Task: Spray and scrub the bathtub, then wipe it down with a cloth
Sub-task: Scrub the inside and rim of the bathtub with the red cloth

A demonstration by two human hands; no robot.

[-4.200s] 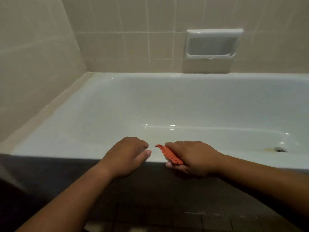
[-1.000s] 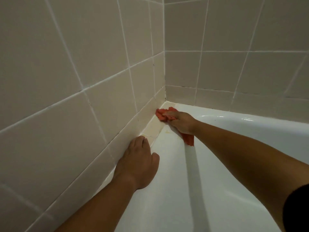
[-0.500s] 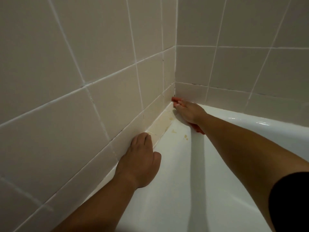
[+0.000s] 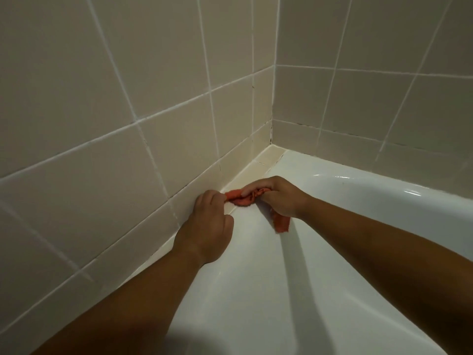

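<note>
Beige tiled walls, white bathtub; left hand, right hand both clenched on orange cloth

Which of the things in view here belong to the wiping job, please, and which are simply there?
In the job: orange cloth; right hand gripping it; left hand pinching its end; bathtub.

Just there: tiled wall; beige ledge between wall and tub.
</note>
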